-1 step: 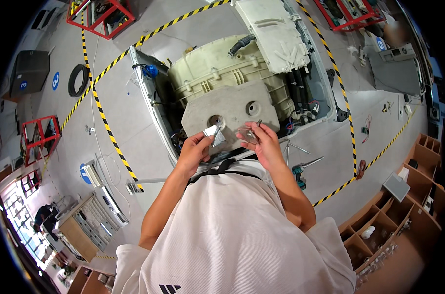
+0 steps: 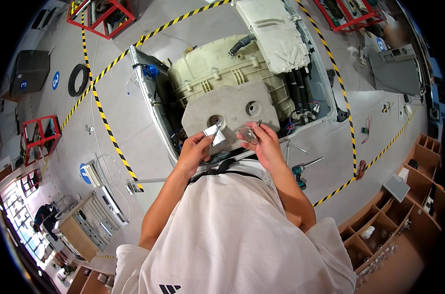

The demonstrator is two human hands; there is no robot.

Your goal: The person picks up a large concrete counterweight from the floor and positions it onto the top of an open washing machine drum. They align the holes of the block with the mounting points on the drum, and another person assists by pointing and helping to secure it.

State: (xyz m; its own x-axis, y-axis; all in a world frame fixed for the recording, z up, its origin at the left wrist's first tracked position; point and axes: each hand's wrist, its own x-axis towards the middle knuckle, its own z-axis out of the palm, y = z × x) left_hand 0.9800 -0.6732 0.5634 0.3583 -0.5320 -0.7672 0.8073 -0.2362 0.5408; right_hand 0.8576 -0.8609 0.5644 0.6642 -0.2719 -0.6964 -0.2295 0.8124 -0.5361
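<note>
My left hand (image 2: pixel 194 151) pinches a small white-and-silver flat piece (image 2: pixel 215 135), with a slim metal bolt-like part (image 2: pixel 216 129) lying against it. To its right, my right hand (image 2: pixel 264 143) has its fingers closed round a small clear plastic piece (image 2: pixel 247 135), perhaps a box or lid. A short dark metal tip (image 2: pixel 259 122) pokes up by the right fingertips; its kind is unclear. Both hands are just over the near edge of a grey concrete counterweight (image 2: pixel 232 105) with two round recesses. It sits against the cream plastic tub (image 2: pixel 203 66) of an opened washing machine.
The machine's metal cabinet side (image 2: pixel 151 105) rises at the left, and black hoses (image 2: pixel 297 90) and wires run down the right. A cordless drill (image 2: pixel 299 176) lies on the floor by my right arm. Wooden compartment boxes (image 2: pixel 379 223) stand at the lower right.
</note>
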